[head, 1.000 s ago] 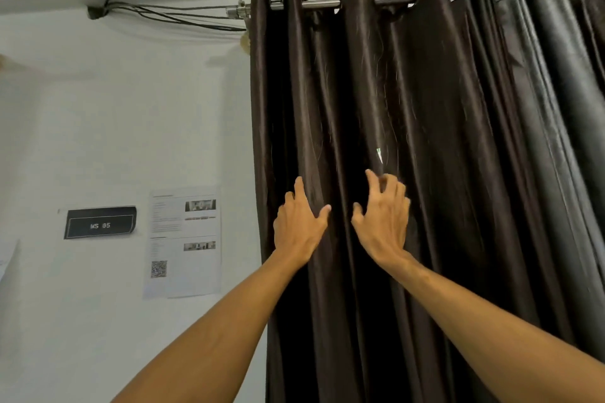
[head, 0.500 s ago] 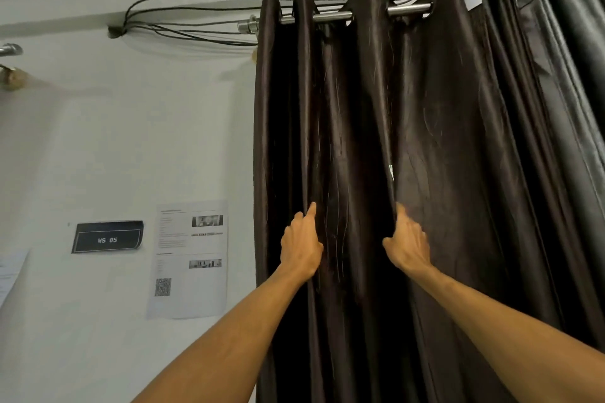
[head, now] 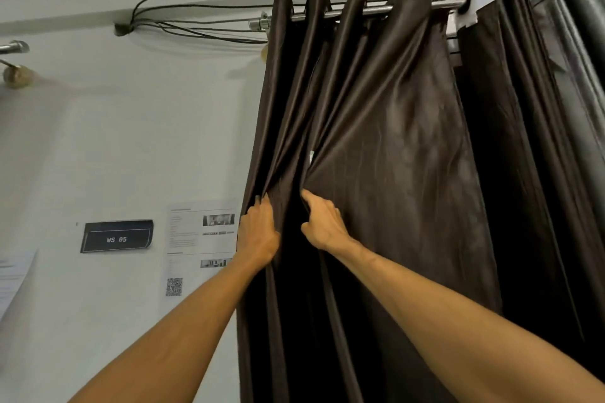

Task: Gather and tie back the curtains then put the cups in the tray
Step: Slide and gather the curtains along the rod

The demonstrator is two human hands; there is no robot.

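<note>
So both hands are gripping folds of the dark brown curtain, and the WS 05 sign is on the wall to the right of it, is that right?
Not quite. The WS 05 sign is on the wall to the left of the dark brown curtain, as the head view shows. The left hand and right hand do grip its folds.

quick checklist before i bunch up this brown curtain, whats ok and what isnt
1. Left hand grips the left-edge folds of the brown curtain: ok.
2. Right hand pinches a fold beside it: ok.
3. Curtain threaded on the rod: ok.
4. Whole width gathered: not ok, the wide panel right of the right hand hangs loose.
5. Grey curtain outside both grips: ok.
6. Tie-back within reach: cannot tell, none in view.
</note>
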